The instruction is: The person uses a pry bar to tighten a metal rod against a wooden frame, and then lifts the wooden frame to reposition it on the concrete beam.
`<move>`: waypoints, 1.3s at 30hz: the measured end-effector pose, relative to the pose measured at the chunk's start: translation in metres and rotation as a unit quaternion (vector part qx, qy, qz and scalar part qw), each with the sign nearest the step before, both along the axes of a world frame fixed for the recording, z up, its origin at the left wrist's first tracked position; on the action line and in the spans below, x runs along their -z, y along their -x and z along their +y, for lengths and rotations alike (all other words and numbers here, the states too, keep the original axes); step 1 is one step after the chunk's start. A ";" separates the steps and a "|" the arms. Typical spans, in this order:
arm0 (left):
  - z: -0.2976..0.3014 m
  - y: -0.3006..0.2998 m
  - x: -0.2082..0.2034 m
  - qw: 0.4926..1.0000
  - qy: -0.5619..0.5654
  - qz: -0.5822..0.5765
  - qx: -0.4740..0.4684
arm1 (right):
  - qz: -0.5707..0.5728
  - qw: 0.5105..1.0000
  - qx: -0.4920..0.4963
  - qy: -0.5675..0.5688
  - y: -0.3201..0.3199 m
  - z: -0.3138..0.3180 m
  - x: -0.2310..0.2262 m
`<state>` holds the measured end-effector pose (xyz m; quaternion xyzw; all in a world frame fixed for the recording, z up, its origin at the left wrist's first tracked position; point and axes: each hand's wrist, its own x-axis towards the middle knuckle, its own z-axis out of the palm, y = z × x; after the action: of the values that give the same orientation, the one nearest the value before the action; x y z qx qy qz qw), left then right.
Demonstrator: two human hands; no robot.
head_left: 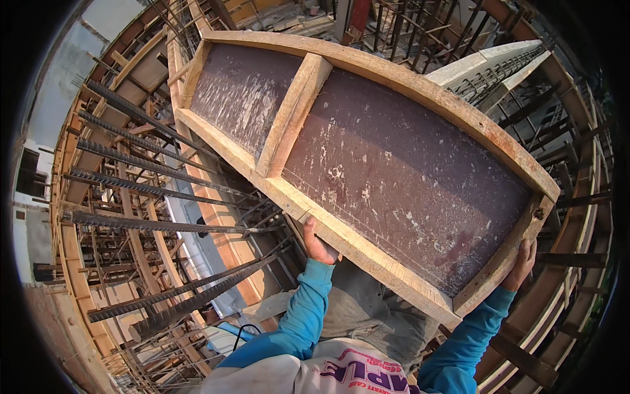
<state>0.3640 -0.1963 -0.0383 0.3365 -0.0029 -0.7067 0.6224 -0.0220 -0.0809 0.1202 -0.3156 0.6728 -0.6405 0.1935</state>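
Observation:
A long formwork panel (394,177) lies tilted across the view in front of me. Its dark brown, paint-scuffed sheet is framed by pale timber battens, with one cross batten (294,115) dividing it. My left hand (318,243) grips the near long batten, thumb up on the wood and the other fingers hidden beneath. At the right end, my right hand (522,266) is closed round the outside of the short end batten, its fingertips on the edge. Both sleeves are blue.
Several thick ribbed steel bars (157,226) stick up at left, close to my left arm. Timber formwork boards (223,230) and scaffolding lie below. A reinforcement cage (505,79) sits between pale boards at the upper right. Long curved-looking timber beams (584,243) run down the right side.

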 end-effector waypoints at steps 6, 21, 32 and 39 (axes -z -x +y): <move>-0.059 0.031 0.002 0.999 0.013 0.045 -0.021 | 0.052 0.998 -0.034 0.023 0.050 -0.082 -0.005; -0.091 0.004 -0.001 0.993 -0.034 -0.108 -0.025 | -0.304 0.943 -0.021 -0.134 0.039 -0.092 0.178; -0.069 -0.017 0.055 0.995 -0.051 -0.087 -0.013 | -0.150 0.983 -0.057 -0.086 0.062 -0.123 0.191; -0.087 0.052 0.006 0.995 -0.017 -0.095 0.032 | -0.086 0.994 -0.037 -0.058 0.077 -0.235 0.130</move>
<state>0.3121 -0.2833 -0.0444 0.4123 -0.0606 -0.6912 0.5903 -0.0991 -0.3157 -0.0100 -0.2723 0.6777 -0.6173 0.2923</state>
